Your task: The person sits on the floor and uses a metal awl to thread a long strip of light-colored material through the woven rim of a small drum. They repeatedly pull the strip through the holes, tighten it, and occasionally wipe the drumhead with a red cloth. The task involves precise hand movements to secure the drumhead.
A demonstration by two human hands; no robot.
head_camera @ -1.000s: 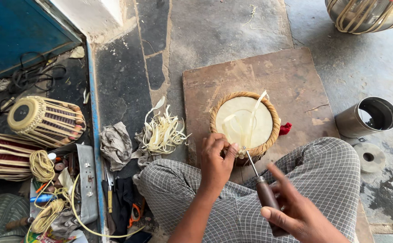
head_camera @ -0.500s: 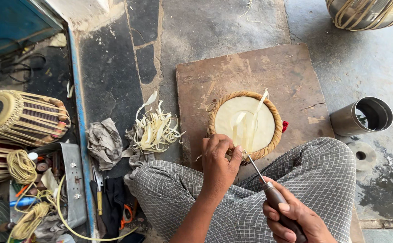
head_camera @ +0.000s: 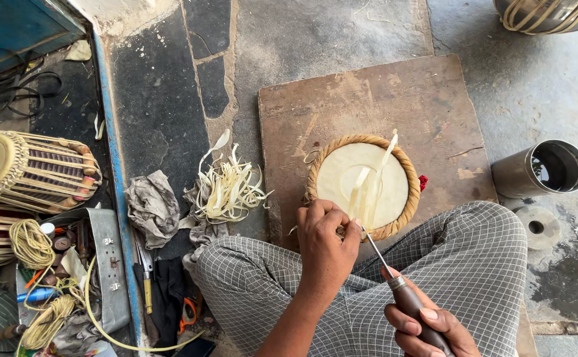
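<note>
stone floor (head_camera: 329,39), drum head (head_camera: 363,185) just beyond hands, left hand (head_camera: 327,248) touching its rim

Arms: bare to the elbow, no sleeve, watch or ring on the left hand (head_camera: 327,246) or right hand (head_camera: 428,328).
Nails: short, unpainted.
Legs: loose grey cloth (head_camera: 481,264) with a fine white check, draped in soft folds beneath and beside both hands.
</note>
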